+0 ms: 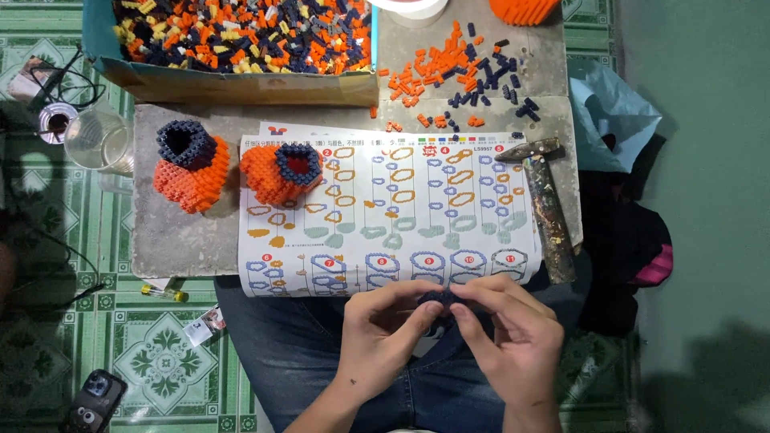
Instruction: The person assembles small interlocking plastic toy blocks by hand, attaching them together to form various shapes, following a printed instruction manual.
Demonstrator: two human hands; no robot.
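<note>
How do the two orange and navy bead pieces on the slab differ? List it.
1. The left piece stands upright with its opening facing up; the right piece is tipped, its opening angled sideways.
2. The left piece lies on bare slab; the right piece overlaps the instruction sheet.
Both have orange bodies and navy collars.

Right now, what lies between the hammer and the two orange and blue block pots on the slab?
In the head view, the printed instruction sheet fills the stretch between the hammer and the two orange and blue block pots, lying flat on the grey slab.
</note>
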